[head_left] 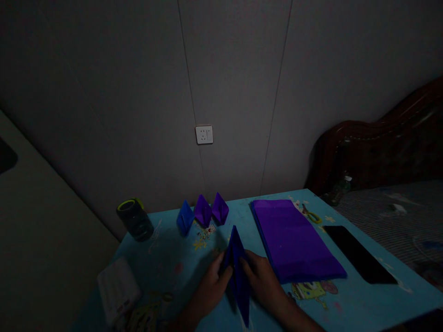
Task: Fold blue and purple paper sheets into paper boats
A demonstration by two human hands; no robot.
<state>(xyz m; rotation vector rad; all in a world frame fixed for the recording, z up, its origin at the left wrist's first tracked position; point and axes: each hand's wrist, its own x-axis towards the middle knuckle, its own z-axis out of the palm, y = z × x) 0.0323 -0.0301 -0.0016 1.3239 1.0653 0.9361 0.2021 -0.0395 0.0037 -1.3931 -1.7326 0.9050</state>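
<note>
A dark blue folded paper boat (241,286) is held upright between both hands near the table's front middle, its long pointed ends toward and away from me. My left hand (217,280) grips its left side, thumb on the near fold. On the other side my right hand (260,273) pinches it, with the thumb inside the fold. Beyond the hands stand a blue paper boat (186,219) and two purple paper boats (203,212), (220,210) in a row. To the right lies a stack of purple and blue paper sheets (294,240).
On the blue patterned table (180,263), a dark cup (134,221) stands back left and a white box (118,288) front left. Scissors (311,214) and a black flat slab (360,253) lie at right. A wall with a socket (204,134) rises behind; a bed (408,198) is at right.
</note>
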